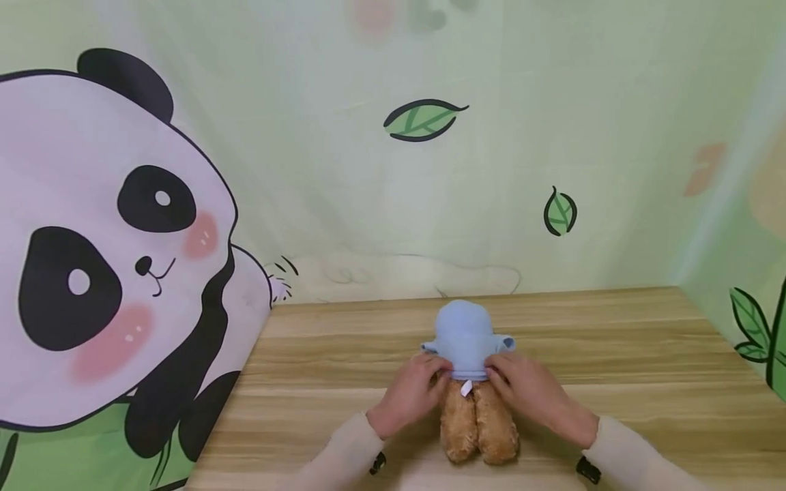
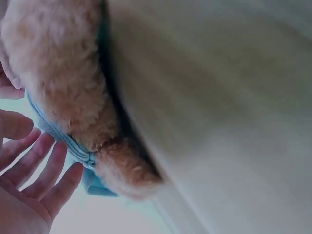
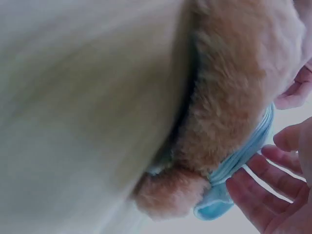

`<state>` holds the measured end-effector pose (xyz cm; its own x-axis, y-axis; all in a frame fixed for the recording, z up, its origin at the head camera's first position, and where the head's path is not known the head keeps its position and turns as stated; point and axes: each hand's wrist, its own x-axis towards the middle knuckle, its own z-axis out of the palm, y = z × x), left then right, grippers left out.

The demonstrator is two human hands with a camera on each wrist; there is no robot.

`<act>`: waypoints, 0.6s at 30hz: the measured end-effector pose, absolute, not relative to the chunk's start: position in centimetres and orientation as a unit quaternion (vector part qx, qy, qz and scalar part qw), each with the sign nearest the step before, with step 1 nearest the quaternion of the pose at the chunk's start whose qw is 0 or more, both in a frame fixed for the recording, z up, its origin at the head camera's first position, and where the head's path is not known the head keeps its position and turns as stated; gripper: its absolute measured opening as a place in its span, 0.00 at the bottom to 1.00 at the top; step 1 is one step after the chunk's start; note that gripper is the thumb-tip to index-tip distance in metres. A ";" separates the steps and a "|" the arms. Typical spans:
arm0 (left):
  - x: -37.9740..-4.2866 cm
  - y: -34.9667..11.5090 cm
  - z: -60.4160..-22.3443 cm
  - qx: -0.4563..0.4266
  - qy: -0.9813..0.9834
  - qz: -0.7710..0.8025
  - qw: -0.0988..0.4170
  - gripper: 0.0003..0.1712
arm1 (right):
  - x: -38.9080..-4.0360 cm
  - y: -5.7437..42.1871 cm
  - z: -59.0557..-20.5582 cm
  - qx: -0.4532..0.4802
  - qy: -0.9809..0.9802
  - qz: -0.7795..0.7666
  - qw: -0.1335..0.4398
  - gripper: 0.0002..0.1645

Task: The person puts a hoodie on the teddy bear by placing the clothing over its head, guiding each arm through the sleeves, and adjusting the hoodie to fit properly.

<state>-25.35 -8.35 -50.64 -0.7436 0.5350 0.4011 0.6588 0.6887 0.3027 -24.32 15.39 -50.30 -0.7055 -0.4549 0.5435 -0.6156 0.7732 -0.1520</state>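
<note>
A brown plush toy [image 1: 459, 423] lies on the table, its two furry legs pointing toward me. Over its upper part is a small light-blue shirt [image 1: 464, 341], with short sleeves sticking out on both sides; the toy's head cannot be seen. My left hand [image 1: 413, 392] pinches the left side of the shirt's hem, and my right hand [image 1: 540, 392] pinches its right side. A white tag [image 1: 467, 388] shows just below the hem. Both wrist views show the bunched blue hem [image 2: 73, 146] against the fur, with fingertips [image 3: 239, 183] touching it.
The wood-grain table [image 1: 344, 341] extends around the toy on all sides. Behind it hangs a pale green cloth backdrop [image 1: 491, 170] with printed leaves, and a large printed panda [image 1: 184, 136] at left.
</note>
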 end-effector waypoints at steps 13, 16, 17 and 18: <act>-30.3 -7.1 -47.3 -0.267 -0.917 -0.255 0.154 0.10 | -29.4 14.5 -46.5 0.275 -0.916 0.195 0.218 0.06; -31.6 -6.7 -46.8 -0.253 -0.924 -0.254 0.133 0.12 | -30.8 14.4 -46.1 0.272 -0.917 0.214 0.197 0.08; -31.9 -6.6 -46.7 -0.249 -0.926 -0.254 0.122 0.13 | -31.3 14.4 -46.1 0.271 -0.918 0.218 0.193 0.09; -32.3 -6.4 -46.6 -0.246 -0.928 -0.256 0.112 0.14 | -31.7 14.4 -46.0 0.270 -0.918 0.222 0.190 0.09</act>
<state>-32.28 -6.40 -46.62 -0.8534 0.3996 0.3347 0.5148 0.7472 0.4203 -31.70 14.44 -46.00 -0.7822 -0.4109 0.4684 -0.5793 0.7563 -0.3040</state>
